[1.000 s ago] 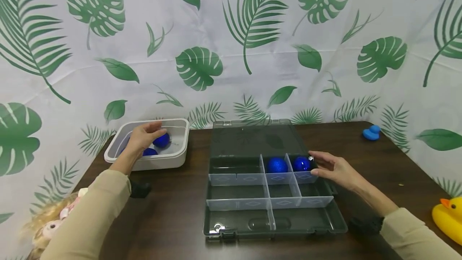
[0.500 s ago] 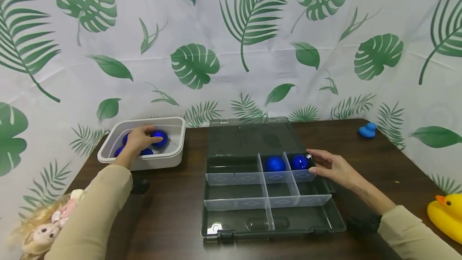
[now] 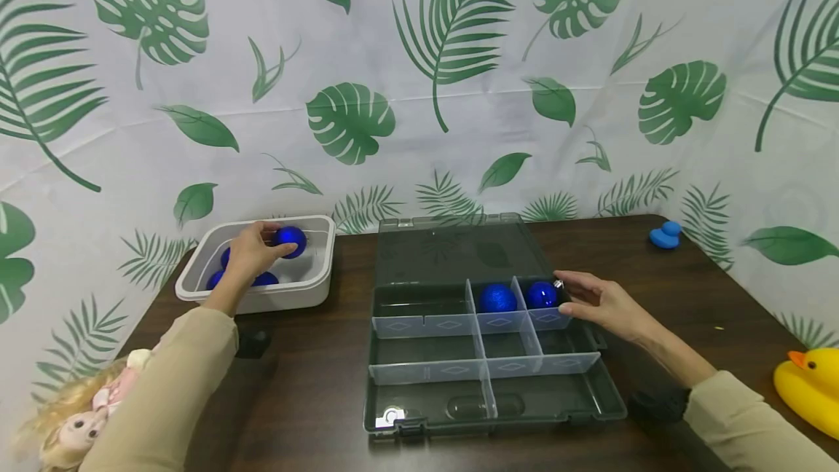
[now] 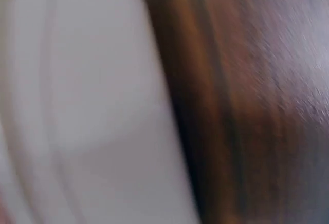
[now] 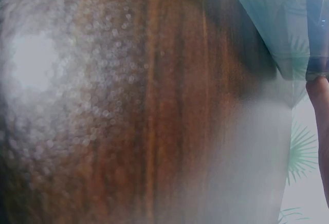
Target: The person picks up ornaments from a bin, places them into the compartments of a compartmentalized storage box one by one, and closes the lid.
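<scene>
In the head view, my left hand (image 3: 252,252) pinches a shiny blue Christmas ball (image 3: 290,241) between thumb and fingers, over the white plastic tub (image 3: 288,300). Several more blue balls (image 3: 265,279) lie in that tub. A grey see-through organizer box (image 3: 429,392) lies with its lid back. Two of its rear compartments hold blue balls: a glittery one (image 3: 498,298) and a shiny one (image 3: 542,295) with a silver cap. My right hand (image 3: 606,307) is at the box's right edge beside the shiny ball, thumb and fingers apart. Its fingertip (image 5: 320,88) meets the box's side in the right wrist view.
A blue toy duck (image 3: 665,235) stands at the back right of the dark wooden table (image 3: 308,399). A yellow duck (image 3: 813,388) is at the right edge, and a blond doll (image 3: 81,417) lies at the left, partly behind the left sleeve. A leaf-print cloth hangs behind.
My left hand has reached into the tub, taken hold of a blue ball and lifted it slightly. The right hand has stayed at the box's edge. The head view has shifted a little.
</scene>
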`<state>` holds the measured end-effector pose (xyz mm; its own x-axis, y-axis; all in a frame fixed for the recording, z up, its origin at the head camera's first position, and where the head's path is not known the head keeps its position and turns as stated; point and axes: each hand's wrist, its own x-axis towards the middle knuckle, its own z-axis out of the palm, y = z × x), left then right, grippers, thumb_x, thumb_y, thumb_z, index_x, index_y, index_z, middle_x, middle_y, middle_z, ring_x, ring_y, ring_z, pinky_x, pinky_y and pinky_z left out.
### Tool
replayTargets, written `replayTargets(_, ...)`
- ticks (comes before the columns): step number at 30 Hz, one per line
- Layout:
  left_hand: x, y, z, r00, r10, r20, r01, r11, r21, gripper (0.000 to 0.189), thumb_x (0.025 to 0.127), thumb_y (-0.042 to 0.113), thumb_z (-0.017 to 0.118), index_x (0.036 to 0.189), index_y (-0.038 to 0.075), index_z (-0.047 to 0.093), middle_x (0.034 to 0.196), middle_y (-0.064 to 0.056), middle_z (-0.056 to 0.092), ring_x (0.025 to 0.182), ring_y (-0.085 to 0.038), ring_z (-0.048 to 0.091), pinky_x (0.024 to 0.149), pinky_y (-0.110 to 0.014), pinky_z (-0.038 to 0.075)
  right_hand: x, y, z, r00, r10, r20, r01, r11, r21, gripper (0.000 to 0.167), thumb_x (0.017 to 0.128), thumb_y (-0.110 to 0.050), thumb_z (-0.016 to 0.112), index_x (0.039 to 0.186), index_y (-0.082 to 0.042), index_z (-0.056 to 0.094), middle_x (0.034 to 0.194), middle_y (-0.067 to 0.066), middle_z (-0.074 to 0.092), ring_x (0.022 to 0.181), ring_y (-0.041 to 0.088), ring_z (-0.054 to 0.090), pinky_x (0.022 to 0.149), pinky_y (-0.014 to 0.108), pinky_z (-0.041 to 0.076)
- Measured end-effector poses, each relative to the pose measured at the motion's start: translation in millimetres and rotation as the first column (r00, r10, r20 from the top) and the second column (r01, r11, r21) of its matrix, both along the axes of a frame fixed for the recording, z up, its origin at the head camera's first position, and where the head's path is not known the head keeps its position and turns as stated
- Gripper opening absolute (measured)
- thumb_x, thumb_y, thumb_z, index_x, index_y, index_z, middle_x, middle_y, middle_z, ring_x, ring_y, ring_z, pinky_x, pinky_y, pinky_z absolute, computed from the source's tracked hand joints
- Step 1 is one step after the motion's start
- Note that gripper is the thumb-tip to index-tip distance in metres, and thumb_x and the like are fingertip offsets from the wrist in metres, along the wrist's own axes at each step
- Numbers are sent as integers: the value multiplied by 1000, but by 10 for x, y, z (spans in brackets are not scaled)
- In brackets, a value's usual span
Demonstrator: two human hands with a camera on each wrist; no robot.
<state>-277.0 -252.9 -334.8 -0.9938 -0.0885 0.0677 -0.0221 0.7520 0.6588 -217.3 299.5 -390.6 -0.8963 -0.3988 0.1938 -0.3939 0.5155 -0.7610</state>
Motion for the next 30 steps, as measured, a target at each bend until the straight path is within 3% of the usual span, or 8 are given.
replayTargets(4,110,190,151,995,-63,-84,75,985,153,60,89,27,66,135,-4,44,133,-27,50,121,-40,49,99,-48,42,-13,12,15,1000,-10,-1,10,1000,8,56,88,-12,66,135,8,43,135,30,45,109,-20,43,87,6,41)
replayTargets(7,232,445,209,978,-189,-90,207,938,278,58,89,26,66,136,1,44,135,-23,50,122,-37,50,98,-47,44,-13,22,21,1000,-18,4,18,1000,12,57,88,-13,66,135,7,42,135,30,45,108,-20,42,87,5,40)
replayTargets(11,380,820,124,930,-354,-100,366,859,358,52,86,20,69,131,3,51,125,-21,58,112,-33,58,92,-41,49,4,13,12,999,-25,23,25,1000,7,57,88,-13,66,136,7,42,136,30,45,109,-19,42,87,6,41)
replayTargets(14,463,1035,-2,897,-429,-103,435,821,368,48,84,16,72,126,2,55,117,-21,63,104,-30,62,88,-38,52,16,-2,6,999,-25,25,25,1000,11,56,88,-13,66,136,6,43,136,29,45,114,-8,48,88,7,42)
replayTargets(19,524,1241,-160,879,-468,-85,469,822,322,47,81,15,74,123,3,58,116,-18,64,106,-31,62,91,-42,50,23,-33,25,999,-26,20,26,999,20,56,88,-12,66,136,5,43,135,29,46,120,24,51,88,9,43)
replayTargets(22,528,1300,-212,878,-473,-80,475,837,270,47,80,15,76,122,4,59,118,-17,64,107,-31,62,90,-42,51,23,-45,38,999,-24,23,24,1000,7,56,88,-11,66,136,6,43,135,29,45,118,11,52,88,8,43)
replayTargets(26,538,1314,-246,862,-503,-55,499,827,258,46,79,12,76,121,2,60,120,-17,63,110,-33,61,89,-40,51,11,-57,43,1000,-15,22,15,1000,-8,56,88,-10,66,136,7,42,135,31,45,111,-15,44,88,7,41)
replayTargets(30,540,1274,-237,858,-513,-37,502,820,276,45,80,13,75,121,1,60,120,-16,63,110,-31,61,88,-39,52,6,-60,47,999,-35,26,35,999,11,56,88,-12,66,135,7,43,135,30,46,110,-16,44,87,5,40)
